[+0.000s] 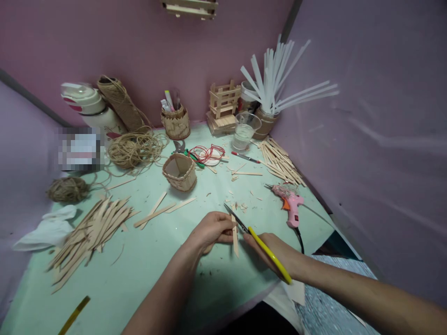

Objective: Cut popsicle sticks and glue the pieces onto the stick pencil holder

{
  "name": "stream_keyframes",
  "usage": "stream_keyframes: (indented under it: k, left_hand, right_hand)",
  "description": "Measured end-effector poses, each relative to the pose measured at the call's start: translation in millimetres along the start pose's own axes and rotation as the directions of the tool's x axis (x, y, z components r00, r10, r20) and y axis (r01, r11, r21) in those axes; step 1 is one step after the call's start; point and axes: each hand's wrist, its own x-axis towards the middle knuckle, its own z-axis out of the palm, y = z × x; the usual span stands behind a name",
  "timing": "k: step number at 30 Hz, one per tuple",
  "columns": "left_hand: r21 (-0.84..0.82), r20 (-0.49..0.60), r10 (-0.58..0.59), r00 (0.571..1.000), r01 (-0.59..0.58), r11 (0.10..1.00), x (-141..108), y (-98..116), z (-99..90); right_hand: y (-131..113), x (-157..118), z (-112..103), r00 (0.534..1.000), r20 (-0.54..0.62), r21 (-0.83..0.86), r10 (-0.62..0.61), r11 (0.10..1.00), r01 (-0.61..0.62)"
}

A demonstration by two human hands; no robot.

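Note:
My left hand (217,231) is closed on a short, flat wooden craft stick (235,239), held upright over the table. My right hand (270,253) grips a pair of scissors (267,251) with yellow handles. Their blades cross the stick's upper end; whether they are fully closed is hard to make out. Small wood chips (240,206) lie just beyond the blade tips. Farther back, toward the left, stands a small basket (180,173) made of wooden pieces with a braided rim.
A pink glue gun (289,202) lies at right, its cord trailing off the edge. Stick piles lie at left (94,228) and back right (281,160). Behind are a plastic cup of liquid (243,132), green-handled pliers (192,156), twine (131,149) and a jar of white strips (267,123).

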Motion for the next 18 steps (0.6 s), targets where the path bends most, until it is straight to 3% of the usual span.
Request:
stream_keyframes:
  k: [5,8,12,15,18]
  left_hand:
    - [0.012,0.003,0.006,1.000,-0.006,1.000,0,0,-0.4]
    - [0.008,0.021,0.027,0.999,-0.027,1.000,0,-1,0.2]
    - [-0.006,0.036,0.089,0.995,-0.088,0.996,-2,-1,1.1]
    - [-0.018,0.009,0.133,0.991,-0.133,0.991,-3,1,0.4]
    - [-0.042,-0.014,0.161,0.987,-0.161,0.986,-3,4,-1.3]
  right_hand:
    - [-11,-7,-10,0.999,0.041,0.022,0.013,1.000,-0.014]
    - [-12,-12,-12,0.997,0.067,0.135,0.030,0.990,-0.039]
    - [-3,-11,-6,0.998,-0.054,0.354,-0.037,0.934,0.054]
    - [0,0,-5,0.953,-0.285,0.592,-0.102,0.764,0.259]
    - [-7,19,-13,0.859,-0.505,0.761,-0.082,0.429,0.487]
